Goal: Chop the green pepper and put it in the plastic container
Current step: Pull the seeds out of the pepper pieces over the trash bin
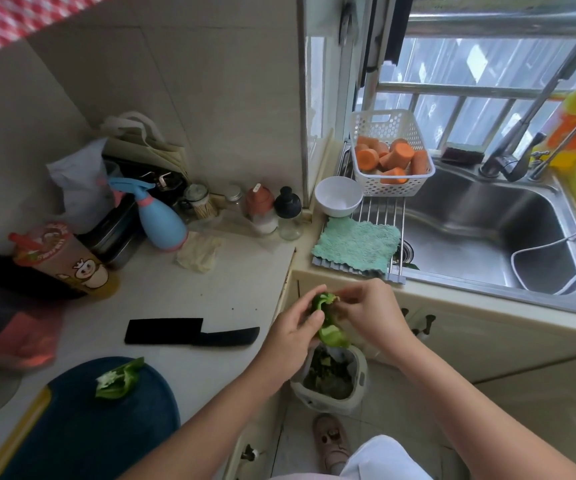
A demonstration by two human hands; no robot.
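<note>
Green pepper half [332, 333], gripped in curled left hand [291, 332], right hand [369, 310] pinching its top end; held over floor bin [357, 386] past counter [210, 271] edge, long axis near upright. Second pepper piece [118, 377] on blue board [106, 434]; black knife [193, 331] nearby.
</note>
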